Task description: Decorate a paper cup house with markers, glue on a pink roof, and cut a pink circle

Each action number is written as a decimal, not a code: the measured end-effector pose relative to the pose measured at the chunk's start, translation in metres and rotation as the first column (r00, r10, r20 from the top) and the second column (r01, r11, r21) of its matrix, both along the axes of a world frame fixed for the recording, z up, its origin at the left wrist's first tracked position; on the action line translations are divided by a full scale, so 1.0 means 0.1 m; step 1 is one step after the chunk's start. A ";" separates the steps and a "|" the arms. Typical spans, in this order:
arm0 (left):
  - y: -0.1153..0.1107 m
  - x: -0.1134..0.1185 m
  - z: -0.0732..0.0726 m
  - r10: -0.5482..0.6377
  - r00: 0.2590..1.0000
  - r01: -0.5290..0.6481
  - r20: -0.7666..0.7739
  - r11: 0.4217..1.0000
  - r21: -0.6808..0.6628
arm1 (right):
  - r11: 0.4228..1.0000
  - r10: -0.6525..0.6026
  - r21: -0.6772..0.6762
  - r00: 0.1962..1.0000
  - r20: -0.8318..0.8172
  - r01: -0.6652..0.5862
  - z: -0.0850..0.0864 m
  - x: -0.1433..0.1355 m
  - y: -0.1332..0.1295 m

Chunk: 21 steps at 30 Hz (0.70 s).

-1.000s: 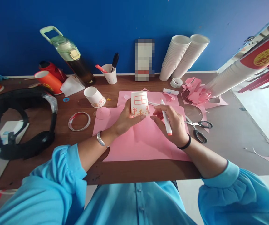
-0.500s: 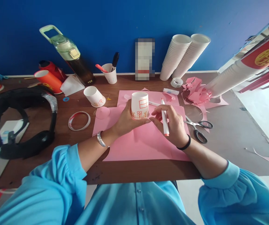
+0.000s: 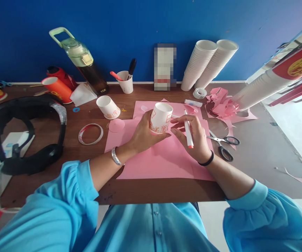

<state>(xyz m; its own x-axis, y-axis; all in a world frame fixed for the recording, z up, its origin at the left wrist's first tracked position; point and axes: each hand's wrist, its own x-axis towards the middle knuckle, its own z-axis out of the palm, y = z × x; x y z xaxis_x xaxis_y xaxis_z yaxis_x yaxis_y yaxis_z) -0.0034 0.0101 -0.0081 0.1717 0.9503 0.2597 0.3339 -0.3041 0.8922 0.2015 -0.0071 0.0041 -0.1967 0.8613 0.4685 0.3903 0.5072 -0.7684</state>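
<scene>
- White paper cup with orange-drawn flowers and window outlines [image 3: 160, 118]: in left hand [image 3: 143, 133], held over the pink paper, open mouth up, slightly tilted.
- Left thumb along cup's base, fingers wrapped round its side, partly hidden; firm grip.
- Slim white marker pen with orange ends [image 3: 188, 130]: pinched in right hand [image 3: 197, 134], just beside cup; fingers closed on pen, tip pointing toward wall.
- Large pink paper sheets [image 3: 164, 166]: flat under both hands.
- Round pink paper piece [image 3: 117, 125]: sheets' left edge.
- Silver scissors with black handles [image 3: 226, 140]: right of right hand, blades spread.
- Second white paper cup with orange flowers [image 3: 108, 108]: standing, left of sheets.
- White cup holding pens [image 3: 126, 86]: farther back.
- Two tall white paper-cup stacks [image 3: 199, 64]: leaning on blue wall [image 3: 130, 28].
</scene>
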 end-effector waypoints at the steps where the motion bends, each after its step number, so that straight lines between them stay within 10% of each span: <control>1: 0.00 0.00 0.00 0.024 0.999 -0.023 -0.027 0.999 0.024 | 1.000 0.018 0.010 0.999 -0.032 -0.018 -0.01 0.00 0.00; 12: -0.07 0.04 -0.04 -0.087 0.968 0.114 -0.237 0.988 0.103 | 0.990 0.132 0.071 0.973 -0.190 -0.121 -0.08 0.00 0.08; 21: -0.07 -0.04 0.03 -0.303 0.951 0.307 0.059 0.948 -0.089 | 0.991 0.124 -0.018 0.958 -0.258 -0.133 -0.03 0.10 0.15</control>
